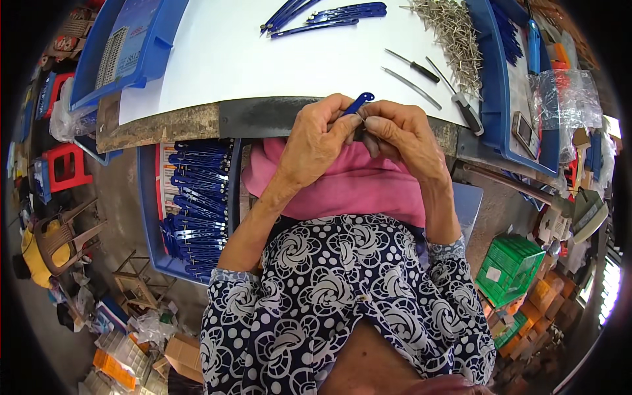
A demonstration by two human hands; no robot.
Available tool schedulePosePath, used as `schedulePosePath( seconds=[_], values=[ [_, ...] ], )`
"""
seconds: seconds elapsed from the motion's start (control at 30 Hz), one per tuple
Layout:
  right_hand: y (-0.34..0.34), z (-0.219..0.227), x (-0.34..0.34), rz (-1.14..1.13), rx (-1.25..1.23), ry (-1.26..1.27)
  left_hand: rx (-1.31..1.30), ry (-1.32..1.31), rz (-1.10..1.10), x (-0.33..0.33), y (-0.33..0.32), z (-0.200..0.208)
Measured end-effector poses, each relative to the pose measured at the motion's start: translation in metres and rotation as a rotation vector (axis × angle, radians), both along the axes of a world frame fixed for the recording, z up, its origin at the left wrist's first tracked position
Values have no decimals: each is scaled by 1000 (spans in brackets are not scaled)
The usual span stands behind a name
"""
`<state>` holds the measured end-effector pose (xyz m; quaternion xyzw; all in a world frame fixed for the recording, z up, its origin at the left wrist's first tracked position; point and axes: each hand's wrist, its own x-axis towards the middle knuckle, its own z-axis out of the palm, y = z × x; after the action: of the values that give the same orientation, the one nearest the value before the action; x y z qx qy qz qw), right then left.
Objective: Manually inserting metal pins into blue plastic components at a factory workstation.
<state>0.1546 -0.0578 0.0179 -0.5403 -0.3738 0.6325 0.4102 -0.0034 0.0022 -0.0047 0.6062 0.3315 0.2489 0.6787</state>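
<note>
to the left of the hands and farther out, a blue tray (160, 46) stands on the counter (161, 126). nearer the body, left of and lower than the hands, a blue bin (147, 201) holds a thick stack of slim blue metal strips (201, 214).

straight ahead of the hands, across a white sheet (230, 62), lies a small group of similar blue strips (349, 12). the left hand (315, 139) pinches a blue piece (360, 104) between thumb and fingers, its rounded, holed end poking up above the fingertips. so the piece is right between the hands, over the counter's near edge, with pink cloth (349, 191) on the lap below. the right hand (405, 137) has thumb and fingers drawn together at the piece's lower end, but whether it grips the piece or something small there, i cannot tell.

just ahead and right of the hands lie a black-handled tool (423, 71), a grey rod (415, 89) and a screwdriver (467, 113); beyond them is a heap of metal pins (454, 43), with another blue tray (505, 125) alongside.

the step in hand looks like close fingertip work on this one piece; the next move seems to call for a steady left pinch and small, exact right-hand adjustments.
</note>
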Motion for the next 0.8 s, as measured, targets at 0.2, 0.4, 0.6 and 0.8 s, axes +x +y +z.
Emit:
schedulePosePath(
  seconds=[0.2, 0.4, 0.6, 0.8],
  values=[
    [0, -7, -11, -97, 141, -174, 36, 37, 41, 3, 0, -3],
    [2, -11, -8, -20, 169, -206, 92, 15, 62, 1, -1, -6],
    [-4, -6, 0, -28, 24, 24, 104, 71, 19, -3, 0, 7],
    [-6, -6, -1, -61, 25, 96, 99, 21, 44, -2, -2, 7]
  ],
)
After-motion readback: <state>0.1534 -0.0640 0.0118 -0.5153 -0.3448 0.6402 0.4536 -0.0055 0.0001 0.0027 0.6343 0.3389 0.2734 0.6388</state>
